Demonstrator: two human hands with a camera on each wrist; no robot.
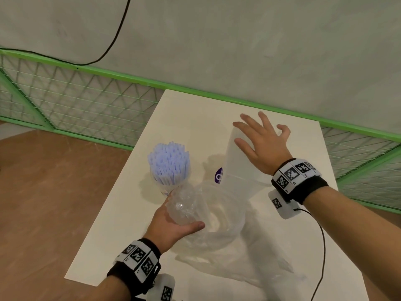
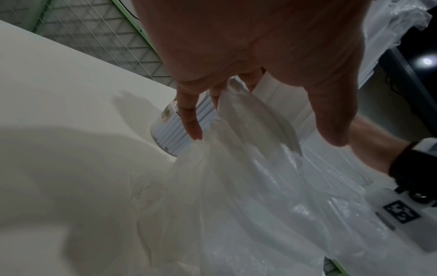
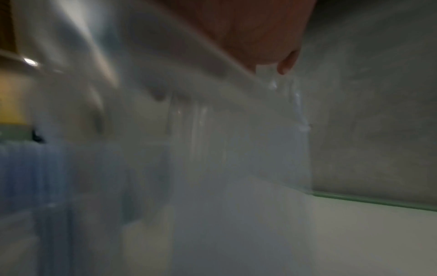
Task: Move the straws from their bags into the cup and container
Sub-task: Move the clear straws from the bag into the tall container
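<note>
A clear cup (image 1: 168,185) packed with pale lilac straws (image 1: 169,161) stands left of centre on the white table (image 1: 195,118). Just in front of it my left hand (image 1: 180,220) grips a crumpled clear bag (image 1: 186,205); the left wrist view shows the bag (image 2: 260,186) pinched between fingers and thumb, with the cup (image 2: 170,134) behind. My right hand (image 1: 262,144) is spread with straight fingers over the top of a tall translucent white pack (image 1: 236,166). That pack (image 3: 224,149) is blurred in the right wrist view, and I cannot tell whether the hand touches it.
Loose clear plastic (image 1: 221,224) lies across the table's near half. A purple label (image 1: 218,175) shows beside the white pack. A green mesh fence (image 1: 86,101) runs behind the table. A black cable (image 1: 321,235) hangs from my right wrist. Brown floor (image 1: 54,192) lies left.
</note>
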